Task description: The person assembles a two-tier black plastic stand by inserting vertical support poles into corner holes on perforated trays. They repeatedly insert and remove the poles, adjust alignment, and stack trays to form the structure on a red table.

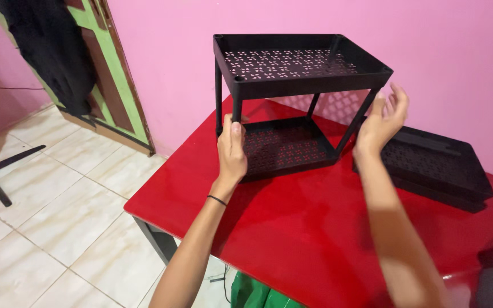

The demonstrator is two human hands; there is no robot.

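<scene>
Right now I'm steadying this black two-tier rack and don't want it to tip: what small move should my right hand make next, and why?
Probably close the right hand onto the rack's right front post. That hand is open beside the post and does not seem to grip it, while only the left hand holds the left front post. The spare tray lies on the red table.

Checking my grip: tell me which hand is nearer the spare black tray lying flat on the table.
Right. The right hand is open beside the rack's right leg, just left of the spare tray; the left hand is across the rack.
</scene>
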